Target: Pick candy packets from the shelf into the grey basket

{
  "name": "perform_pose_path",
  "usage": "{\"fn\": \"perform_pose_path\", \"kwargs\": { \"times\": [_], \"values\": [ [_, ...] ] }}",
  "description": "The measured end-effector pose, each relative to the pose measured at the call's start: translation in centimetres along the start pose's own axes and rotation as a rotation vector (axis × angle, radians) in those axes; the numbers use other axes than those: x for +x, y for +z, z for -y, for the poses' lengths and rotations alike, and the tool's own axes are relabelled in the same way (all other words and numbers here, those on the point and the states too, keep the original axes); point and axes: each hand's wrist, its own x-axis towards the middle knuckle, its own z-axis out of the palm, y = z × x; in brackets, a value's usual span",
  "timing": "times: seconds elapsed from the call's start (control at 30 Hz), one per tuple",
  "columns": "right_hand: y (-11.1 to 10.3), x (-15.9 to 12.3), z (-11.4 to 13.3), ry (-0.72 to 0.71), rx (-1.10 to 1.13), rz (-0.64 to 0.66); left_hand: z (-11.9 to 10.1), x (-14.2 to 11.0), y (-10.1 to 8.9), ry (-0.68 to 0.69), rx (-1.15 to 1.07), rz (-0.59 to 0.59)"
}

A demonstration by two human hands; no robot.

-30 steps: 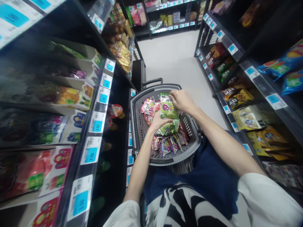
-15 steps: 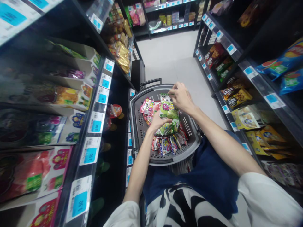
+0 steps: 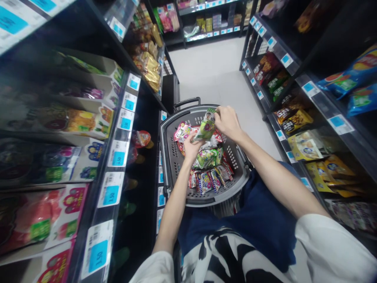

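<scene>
A grey plastic shopping basket (image 3: 176,165) sits in front of me, holding several pink, green and red snack packets (image 3: 207,179). Both hands grip one green snack packet (image 3: 205,130) raised above the pile. My left hand (image 3: 191,147) pinches its lower end, fingers closed. My right hand (image 3: 226,122) holds its upper end, fingers curled. The packet is tilted, its top toward the far rim of the basket.
Dark store shelves (image 3: 126,118) with blue price tags line the left, full of boxed sweets. Shelves on the right (image 3: 294,114) hold yellow, brown and blue snack bags. A pale floor aisle (image 3: 218,74) runs ahead to more shelves at the back.
The green packet has been lifted off the pile and tipped on edge. My left hand has risen slightly, and my right hand has shifted along the packet's top.
</scene>
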Motion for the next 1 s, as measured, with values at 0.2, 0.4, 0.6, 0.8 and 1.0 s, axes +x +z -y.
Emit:
{"fn": "perform_pose_path", "kwargs": {
  "times": [0.2, 0.4, 0.6, 0.8, 1.0],
  "values": [
    [0.0, 0.8, 0.1, 0.027, 0.142, 0.047, 0.1, -0.4, -0.6, 0.351, 0.380, -0.103],
    [0.6, 1.5, -0.9, 0.040, 0.539, 0.022, 0.4, -1.0, -0.5, 0.698, 0.628, 0.014],
    [0.7, 1.5, -0.5, 0.004, 0.627, -0.009, 0.7, -1.0, -0.5, 0.667, 0.653, 0.067],
    [0.5, 1.2, -0.2, 0.036, 0.610, -0.073, 0.9, -0.8, -0.7, 0.714, 0.727, 0.074],
    [0.3, 0.9, -0.2, 0.129, 0.674, -0.013, 1.1, -0.8, -0.6, 0.686, 0.729, 0.084]
  ]
}}
